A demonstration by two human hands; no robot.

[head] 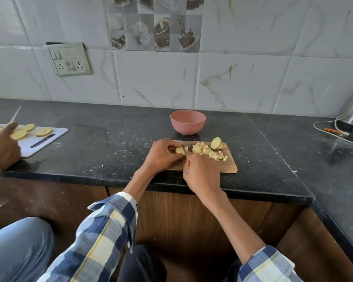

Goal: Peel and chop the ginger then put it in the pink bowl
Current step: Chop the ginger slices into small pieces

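A person's left hand (163, 154) pins a small peeled ginger piece (180, 150) against a wooden chopping board (230, 167), fingers curled over its top, while the right hand (200, 174) is wrapped around the handle of a knife (183, 147) whose blade stands just beside the left fingertips, at the piece's cut face. The piece looks pale yellow, smooth on the cut side and no bigger than the fingers holding it; it is likely firm, fibrous and light, with a damp surface that could skid under the blade, so the safest hold appears to be on its rounded back, fingertips tucked away from the edge. Immediately to the right of the blade lies a heap of diced ginger (209, 152), cream-coloured cubes of uneven size, loose enough to scatter if swept carelessly. Beyond the heap, at the board's far right corner, a few thicker slices (216, 143) lean on one another, uncut. Past the board, toward the tiled wall, stands the pink bowl (188, 122), apart from the board; no ginger shows in it from this angle. Chopping appears well advanced, the transfer not begun.
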